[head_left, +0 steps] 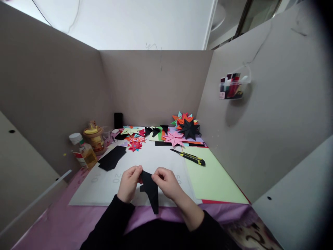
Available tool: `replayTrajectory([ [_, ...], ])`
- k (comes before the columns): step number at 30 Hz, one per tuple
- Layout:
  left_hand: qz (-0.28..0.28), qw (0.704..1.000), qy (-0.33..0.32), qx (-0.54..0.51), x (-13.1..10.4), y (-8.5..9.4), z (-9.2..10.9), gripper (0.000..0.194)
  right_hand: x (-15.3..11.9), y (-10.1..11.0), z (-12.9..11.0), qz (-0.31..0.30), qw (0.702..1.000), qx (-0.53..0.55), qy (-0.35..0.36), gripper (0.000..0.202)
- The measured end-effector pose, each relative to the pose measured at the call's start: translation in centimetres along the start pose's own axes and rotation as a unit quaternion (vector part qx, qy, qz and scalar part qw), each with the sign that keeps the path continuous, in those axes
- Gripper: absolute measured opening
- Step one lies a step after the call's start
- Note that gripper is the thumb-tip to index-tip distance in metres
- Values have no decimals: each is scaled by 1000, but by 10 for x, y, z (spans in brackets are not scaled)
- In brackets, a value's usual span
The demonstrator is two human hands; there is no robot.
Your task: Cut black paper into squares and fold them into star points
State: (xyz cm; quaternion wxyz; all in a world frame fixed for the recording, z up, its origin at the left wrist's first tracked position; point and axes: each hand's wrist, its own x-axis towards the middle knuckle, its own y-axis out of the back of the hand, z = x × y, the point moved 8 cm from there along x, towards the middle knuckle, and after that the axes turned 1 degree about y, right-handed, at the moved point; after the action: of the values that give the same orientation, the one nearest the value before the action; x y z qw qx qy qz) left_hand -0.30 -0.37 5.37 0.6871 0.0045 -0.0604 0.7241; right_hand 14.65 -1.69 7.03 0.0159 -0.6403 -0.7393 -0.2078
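A folded piece of black paper (151, 190) hangs between my two hands, over the front part of a white sheet (161, 159). My left hand (130, 181) pinches its upper left corner between thumb and fingers. On the other side, my right hand (168, 182) grips the upper right edge in the same way. The paper's long point hangs downward, past the sheet's front edge, and a short flap juts out on its left. To the left lies a stack of black paper strips (113, 158). A yellow and black utility knife (192, 158) rests beyond my right hand.
Folded paper stars (174, 138) in several colours line the back, with a black star (189, 129) at the right. A bottle (85, 152) and a lidded jar (95, 139) stand at left. Pale green paper (215, 177) lies at right. Grey panels (156, 86) enclose the table; a clear container (232, 86) hangs on the right one.
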Motion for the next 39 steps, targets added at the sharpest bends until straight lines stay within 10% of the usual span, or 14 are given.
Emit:
replayTrajectory([
  [9, 105, 993, -1, -57, 11, 29, -3, 39, 3, 14, 12, 48, 997, 50, -29, 29],
  [17, -79, 996, 20, 48, -9, -29, -3, 28, 5, 22, 20, 75, 994, 69, -49, 29],
  [39, -160, 968, 22, 193, -13, -31, -5, 24, 20, -3, 22, 23, 996, 72, -50, 25],
])
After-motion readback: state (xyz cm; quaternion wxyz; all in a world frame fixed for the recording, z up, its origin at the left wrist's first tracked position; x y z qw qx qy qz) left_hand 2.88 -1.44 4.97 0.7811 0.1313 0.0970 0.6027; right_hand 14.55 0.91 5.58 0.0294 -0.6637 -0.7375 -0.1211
